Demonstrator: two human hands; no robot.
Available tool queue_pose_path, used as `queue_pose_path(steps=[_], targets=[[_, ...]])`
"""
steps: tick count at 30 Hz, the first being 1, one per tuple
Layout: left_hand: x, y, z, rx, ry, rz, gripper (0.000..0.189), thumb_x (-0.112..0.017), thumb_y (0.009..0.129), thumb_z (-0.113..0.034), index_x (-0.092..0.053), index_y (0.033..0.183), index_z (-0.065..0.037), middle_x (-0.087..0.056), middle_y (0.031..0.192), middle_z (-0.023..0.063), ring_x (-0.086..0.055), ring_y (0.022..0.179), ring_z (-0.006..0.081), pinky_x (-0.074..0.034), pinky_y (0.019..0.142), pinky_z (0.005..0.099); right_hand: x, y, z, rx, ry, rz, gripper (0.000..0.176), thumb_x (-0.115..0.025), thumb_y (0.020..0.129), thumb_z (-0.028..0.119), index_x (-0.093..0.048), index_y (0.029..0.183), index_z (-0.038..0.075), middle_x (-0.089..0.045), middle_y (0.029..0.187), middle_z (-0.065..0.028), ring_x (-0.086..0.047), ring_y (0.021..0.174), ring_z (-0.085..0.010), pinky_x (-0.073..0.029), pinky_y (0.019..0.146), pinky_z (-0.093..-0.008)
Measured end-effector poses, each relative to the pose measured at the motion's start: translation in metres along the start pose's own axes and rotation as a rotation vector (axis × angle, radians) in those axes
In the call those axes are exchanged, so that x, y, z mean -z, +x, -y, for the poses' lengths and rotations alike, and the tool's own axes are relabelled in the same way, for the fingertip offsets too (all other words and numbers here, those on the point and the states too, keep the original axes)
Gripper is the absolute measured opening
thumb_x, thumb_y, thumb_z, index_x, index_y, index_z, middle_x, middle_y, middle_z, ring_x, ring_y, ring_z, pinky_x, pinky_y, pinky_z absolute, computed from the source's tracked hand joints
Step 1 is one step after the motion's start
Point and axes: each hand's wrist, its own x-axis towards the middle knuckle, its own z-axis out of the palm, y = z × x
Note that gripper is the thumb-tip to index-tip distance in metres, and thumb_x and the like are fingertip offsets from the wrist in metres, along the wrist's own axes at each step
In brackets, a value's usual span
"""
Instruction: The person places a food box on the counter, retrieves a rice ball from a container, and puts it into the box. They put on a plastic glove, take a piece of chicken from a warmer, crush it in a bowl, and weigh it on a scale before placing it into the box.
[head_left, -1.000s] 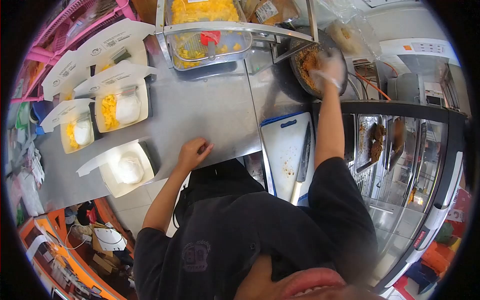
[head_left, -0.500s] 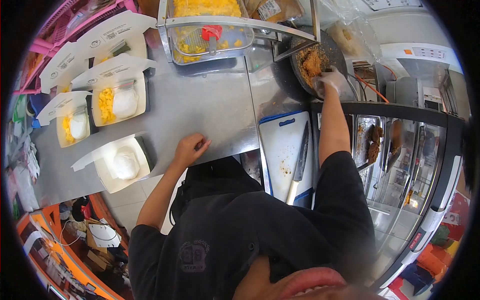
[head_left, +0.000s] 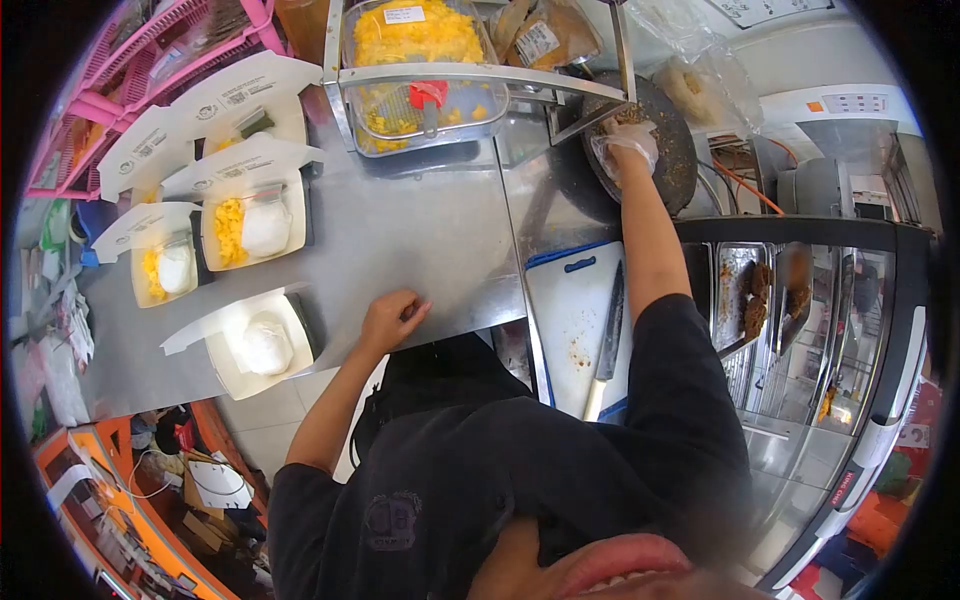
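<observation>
My right hand (head_left: pixel 630 150), in a clear plastic glove, reaches into a dark round pan (head_left: pixel 672 165) holding brown crumbly food. Its fingertips are hidden by the glove and the food. At the steel counter's front edge rests my left hand (head_left: pixel 396 318), bare, fingers loosely curled with nothing in them. Left of it stands an open paper box (head_left: pixel 242 372) with a white mound (head_left: pixel 266 346) inside. Behind it, another box (head_left: pixel 296 225) holds yellow pieces (head_left: pixel 230 232) and a white mound (head_left: pixel 267 228).
A clear tub of yellow food (head_left: pixel 420 35) sits behind a metal frame (head_left: pixel 470 72). A knife (head_left: pixel 608 330) lies on the white cutting board (head_left: pixel 560 310). Pink baskets (head_left: pixel 125 50) stand at the far left, and a glass case with trays (head_left: pixel 740 300) at the right.
My right hand has moved left and deeper into the pan, now covering the brown food. My left hand stays by the counter edge. The whole view has shifted slightly.
</observation>
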Motion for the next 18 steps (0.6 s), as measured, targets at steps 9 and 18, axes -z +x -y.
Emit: queue_pose_path(steps=[9,18], targets=[[0.003,0.002,-0.004,-0.021,0.061,0.003,0.023,-0.066,0.082,-0.020,-0.056,0.070,-0.003,-0.049,0.059,0.0080,-0.048,0.051,0.0217,-0.039,0.050,0.0330,-0.030,0.020,-0.016,0.112,-0.066,-0.186,0.034,-0.054,0.084,0.027,-0.066,0.097,-0.002,-0.067,0.096,-0.0208,-0.066,0.090,-0.0338,-0.052,0.078,-0.0446],[0.002,0.001,-0.003,0.019,0.003,0.031,0.022,-0.066,0.082,-0.019,-0.056,0.070,-0.003,-0.051,0.061,0.0084,-0.050,0.052,0.0191,-0.041,0.051,0.0311,-0.034,0.005,-0.071,0.097,2.297,0.229,0.049,-0.044,0.086,0.043,-0.049,0.124,0.012,-0.050,0.124,-0.0106,-0.046,0.113,-0.0300,-0.043,0.086,-0.0524]])
